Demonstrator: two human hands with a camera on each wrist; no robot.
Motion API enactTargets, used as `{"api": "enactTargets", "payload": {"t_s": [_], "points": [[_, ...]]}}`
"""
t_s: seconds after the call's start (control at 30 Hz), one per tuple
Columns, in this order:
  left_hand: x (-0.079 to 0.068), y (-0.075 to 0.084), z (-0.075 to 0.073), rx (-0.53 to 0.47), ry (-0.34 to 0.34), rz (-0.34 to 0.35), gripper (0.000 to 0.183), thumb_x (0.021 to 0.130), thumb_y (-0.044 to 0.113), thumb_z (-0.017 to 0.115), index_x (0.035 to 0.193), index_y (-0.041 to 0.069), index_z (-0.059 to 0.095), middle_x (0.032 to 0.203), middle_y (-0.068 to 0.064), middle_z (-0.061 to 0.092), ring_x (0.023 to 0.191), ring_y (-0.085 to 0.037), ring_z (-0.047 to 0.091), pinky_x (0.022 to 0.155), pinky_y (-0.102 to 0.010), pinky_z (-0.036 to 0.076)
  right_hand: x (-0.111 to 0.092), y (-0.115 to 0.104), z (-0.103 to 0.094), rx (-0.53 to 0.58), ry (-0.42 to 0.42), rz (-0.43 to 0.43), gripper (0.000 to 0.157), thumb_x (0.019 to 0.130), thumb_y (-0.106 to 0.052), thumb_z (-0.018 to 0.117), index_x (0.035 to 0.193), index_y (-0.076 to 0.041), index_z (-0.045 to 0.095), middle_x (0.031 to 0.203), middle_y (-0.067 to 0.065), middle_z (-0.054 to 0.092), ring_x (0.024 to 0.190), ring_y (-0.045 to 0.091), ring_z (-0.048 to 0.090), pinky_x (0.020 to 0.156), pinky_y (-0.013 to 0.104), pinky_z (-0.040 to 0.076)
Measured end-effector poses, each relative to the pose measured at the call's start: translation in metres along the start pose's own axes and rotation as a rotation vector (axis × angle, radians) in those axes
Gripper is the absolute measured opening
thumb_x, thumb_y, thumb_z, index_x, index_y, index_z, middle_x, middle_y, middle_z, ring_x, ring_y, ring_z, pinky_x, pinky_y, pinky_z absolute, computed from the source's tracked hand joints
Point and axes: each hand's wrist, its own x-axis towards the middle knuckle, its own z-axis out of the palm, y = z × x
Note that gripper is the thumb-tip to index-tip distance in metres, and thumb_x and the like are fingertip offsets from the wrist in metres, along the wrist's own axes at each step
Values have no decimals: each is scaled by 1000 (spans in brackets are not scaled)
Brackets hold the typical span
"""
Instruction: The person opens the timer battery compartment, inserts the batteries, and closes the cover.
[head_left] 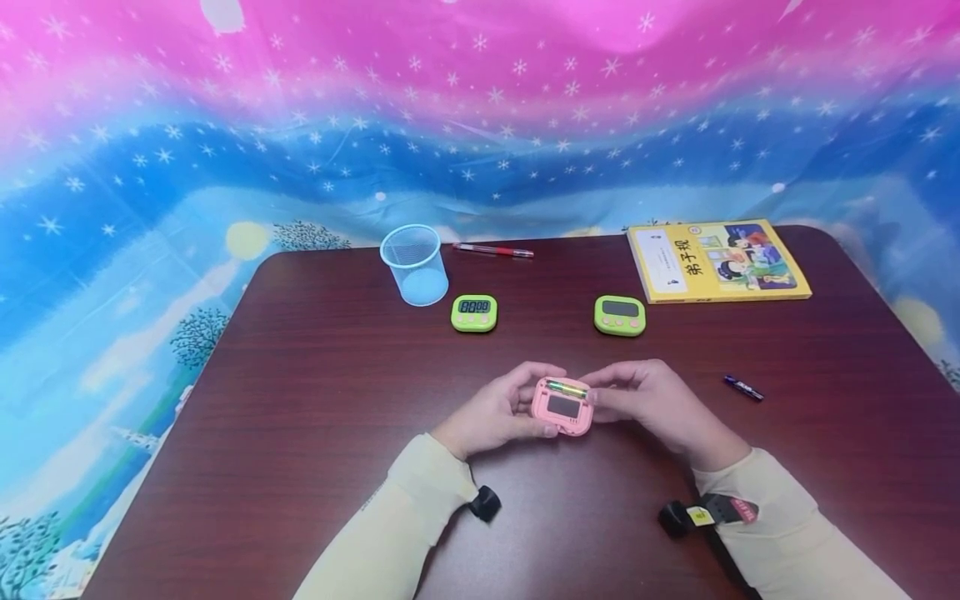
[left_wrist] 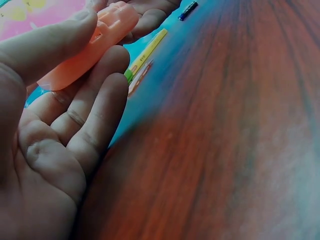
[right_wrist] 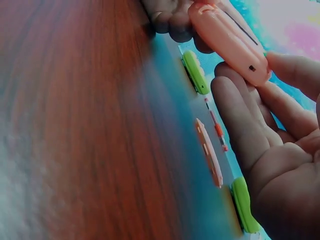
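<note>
Right of the cup [head_left: 415,271] lie a pen [head_left: 492,250], just beside it, and a book [head_left: 720,262], well apart. Before the cup and rightward are one timer [head_left: 474,314], another timer [head_left: 619,317] farther right, a held timer [head_left: 562,407] with one battery [head_left: 567,388] inside, and a loose battery [head_left: 743,387].

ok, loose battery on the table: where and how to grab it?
I'd pinch the battery mid-length across its long sides, coming from above with the right hand, the nearer one, once it's off the pink timer. The battery lies flat, slim and round, nothing touching its sides.
</note>
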Motion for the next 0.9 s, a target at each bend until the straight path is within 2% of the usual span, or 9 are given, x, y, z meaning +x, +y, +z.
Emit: {"api": "enactTargets", "payload": {"t_s": [0.2, 0.43, 0.53, 0.63, 0.7, 0.8, 0.9], "points": [[-2, 2, 2, 7, -8, 0, 70, 85, -3, 77, 146, 8, 44, 127, -8, 68, 107, -17, 69, 93, -32, 56, -1, -3, 6, -5, 54, 26, 33, 90, -8, 74, 117, 11, 68, 107, 21, 72, 85, 21, 74, 77, 36, 61], [0, 1, 5, 28, -14, 13, 69, 85, -5, 77, 145, 9, 45, 131, -8, 65, 108, -16, 68, 92, -31, 56, -3, -7, 12, -99, 114, 47, 27, 89, -9, 74, 109, 8, 71, 113, 20, 71, 81, 20, 73, 72, 32, 62], [0, 1, 6, 45, -3, 20, 69, 85, -4, 77, 145, 9, 45, 131, -8, 65, 106, -15, 68, 91, -31, 57, -3, -9, 12, -142, 131, 56, 27, 89, -11, 74, 109, 6, 71, 109, 17, 72, 78, 19, 72, 70, 31, 62], [1, 0, 5, 43, 32, 25, 71, 85, -5, 77, 146, 8, 44, 130, -12, 66, 104, -16, 69, 90, -32, 57, -2, -9, 9, -203, 140, 10, 26, 90, -14, 75, 111, 2, 72, 101, 13, 72, 73, 20, 70, 67, 31, 61], [1, -1, 4, 30, 67, 32, 72, 85, -7, 76, 147, 7, 42, 129, -16, 66, 103, -17, 69, 89, -32, 58, -2, -8, 5, -285, 166, -51, 24, 91, -19, 75, 111, -5, 74, 97, 8, 71, 73, 19, 67, 66, 30, 59], [2, -3, 2, -11, 120, 34, 73, 85, -9, 74, 148, 7, 40, 127, -19, 66, 99, -19, 70, 86, -31, 59, -1, -5, 1, -432, 235, -148, 20, 92, -24, 75, 108, -12, 76, 96, 1, 69, 78, 19, 61, 68, 29, 52], [3, -4, 2, -67, 152, 25, 74, 86, -10, 73, 150, 7, 38, 126, -18, 66, 94, -19, 69, 83, -32, 60, 1, 0, -3, -558, 300, -213, 17, 92, -22, 75, 107, -14, 76, 95, -3, 67, 83, 17, 56, 71, 28, 47]]}}
